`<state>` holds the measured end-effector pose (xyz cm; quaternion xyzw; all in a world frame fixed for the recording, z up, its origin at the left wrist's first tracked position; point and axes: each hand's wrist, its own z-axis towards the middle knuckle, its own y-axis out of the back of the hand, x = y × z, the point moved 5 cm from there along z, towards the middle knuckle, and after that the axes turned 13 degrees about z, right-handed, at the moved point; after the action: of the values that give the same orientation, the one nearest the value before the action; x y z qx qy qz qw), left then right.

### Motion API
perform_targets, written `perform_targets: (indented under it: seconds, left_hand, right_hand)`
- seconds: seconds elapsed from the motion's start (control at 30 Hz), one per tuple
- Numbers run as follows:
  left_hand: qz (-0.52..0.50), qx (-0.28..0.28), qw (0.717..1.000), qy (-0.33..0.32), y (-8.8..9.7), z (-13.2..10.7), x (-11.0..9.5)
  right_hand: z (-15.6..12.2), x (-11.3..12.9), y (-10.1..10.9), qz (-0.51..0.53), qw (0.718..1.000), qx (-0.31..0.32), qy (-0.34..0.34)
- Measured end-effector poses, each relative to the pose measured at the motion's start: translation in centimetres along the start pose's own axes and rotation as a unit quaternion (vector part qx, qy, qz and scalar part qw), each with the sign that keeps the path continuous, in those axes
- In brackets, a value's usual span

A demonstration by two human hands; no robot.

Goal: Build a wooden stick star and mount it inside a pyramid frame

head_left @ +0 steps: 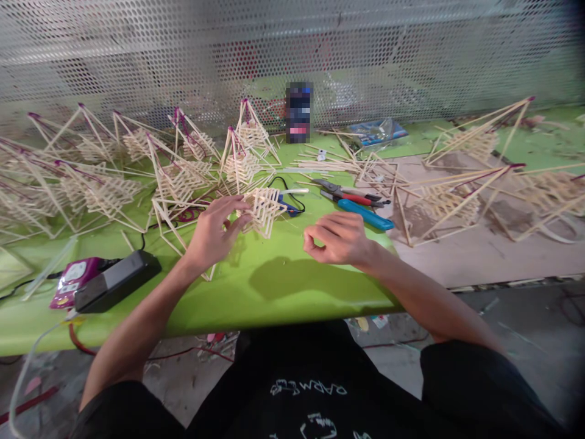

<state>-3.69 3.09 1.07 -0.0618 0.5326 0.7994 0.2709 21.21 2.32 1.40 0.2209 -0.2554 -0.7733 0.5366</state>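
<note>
My left hand (218, 235) pinches the left side of a small stepped lattice of stacked wooden sticks (264, 212), just above the green tabletop (292, 286). Across a short gap, my right hand (337, 239) hovers with its fingers curled in. Whether something small sits in those fingers is hidden. Partly behind the lattice lies a blue glue gun (290, 208) with a white glue stick (297, 191) poking from it. Red-handled pruning shears (356, 197) and a tool with thick blue handles (365, 214) lie beyond my right hand.
Several stick pyramid frames (178, 177) with purple-tied tips crowd the left and back. More frames (461, 201) stand on a pale board (439, 262) at right. Loose sticks (326, 163), a phone (299, 113), a black box (119, 283) and a purple packet (75, 280) lie around.
</note>
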Motion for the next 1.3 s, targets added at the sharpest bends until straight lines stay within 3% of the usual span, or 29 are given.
perform_targets:
  seconds: [0.3,0.77,1.3]
  left_hand:
    - [0.054,-0.023,0.997,-0.054,0.09,0.05,-0.56]
    - [0.052,-0.030,0.996,-0.060,0.11,-0.02,-0.51]
    - [0.008,-0.008,0.999,-0.044,0.30,-0.04,-0.95]
  right_hand:
    - [-0.07,-0.22,-0.26,0.053,0.998,-0.010,-0.035]
    - [-0.28,-0.44,-0.30,0.073,0.996,-0.012,-0.056]
    - [-0.33,-0.29,-0.46,0.037,0.999,-0.023,-0.013]
